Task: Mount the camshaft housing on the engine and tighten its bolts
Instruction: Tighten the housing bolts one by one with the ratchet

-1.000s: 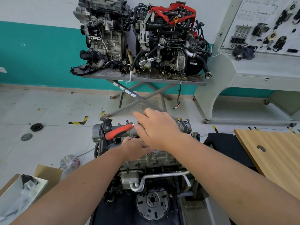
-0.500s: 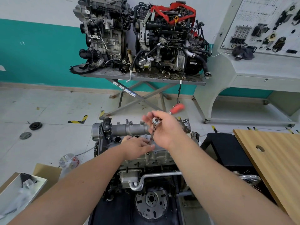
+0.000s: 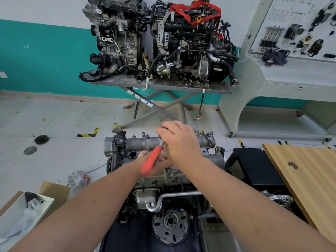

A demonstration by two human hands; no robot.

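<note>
The engine [image 3: 163, 180] is seen at the centre of the view, with the camshaft housing [image 3: 141, 142] seated across its top, at 12 o'clock from the flywheel [image 3: 170, 226]. The right hand [image 3: 179, 142] is held over the housing's middle, its fingers curled round the head end of a ratchet wrench [image 3: 151, 160]. The wrench's red handle is blurred and is angled toward 7 o'clock from that hand. The left hand [image 3: 154, 160] is placed on the housing just below the right hand and is largely hidden by the handle; whether its fingers are curled or straight cannot be told. A bent metal pipe [image 3: 171, 197] is run across the engine's near face.

At 12 o'clock, well apart from the work, two other engines [image 3: 158, 40] are stood on a scissor-leg table [image 3: 160, 84]. At 3 o'clock a wooden board [image 3: 307, 171] with a round hole is seen beside a black stand [image 3: 258, 166]. At 8 o'clock a cardboard box [image 3: 25, 213] holding plastic wrap is set on the floor.
</note>
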